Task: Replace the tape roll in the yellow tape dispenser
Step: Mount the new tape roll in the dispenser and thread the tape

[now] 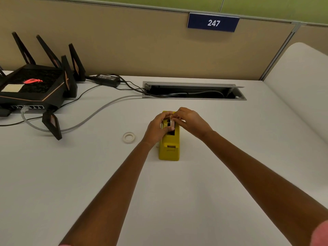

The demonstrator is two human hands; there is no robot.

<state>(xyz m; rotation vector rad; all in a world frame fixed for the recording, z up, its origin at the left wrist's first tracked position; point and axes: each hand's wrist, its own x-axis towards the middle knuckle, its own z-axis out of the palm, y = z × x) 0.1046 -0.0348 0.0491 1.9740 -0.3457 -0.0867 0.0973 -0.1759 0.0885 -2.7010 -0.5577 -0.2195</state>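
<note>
The yellow tape dispenser (pixel 169 147) stands on the white desk (pixel 177 201) in the middle of the view, its cutter end toward me. My left hand (pixel 158 127) wraps its far left side, thumb across the top slot. My right hand (pixel 190 121) comes in from the right, fingertips pinching a tape roll (pixel 171 121) that sits in the dispenser's slot, mostly hidden by my fingers. A second, pale tape roll (pixel 129 137) lies flat on the desk left of the dispenser, apart from both hands.
A black router (pixel 33 87) with tall antennas sits at the back left, with cables (pixel 92 114) trailing across the desk to an open cable tray (pixel 193 91). A beige partition rises behind, bearing a blue sign (pixel 213 23) marked 247.
</note>
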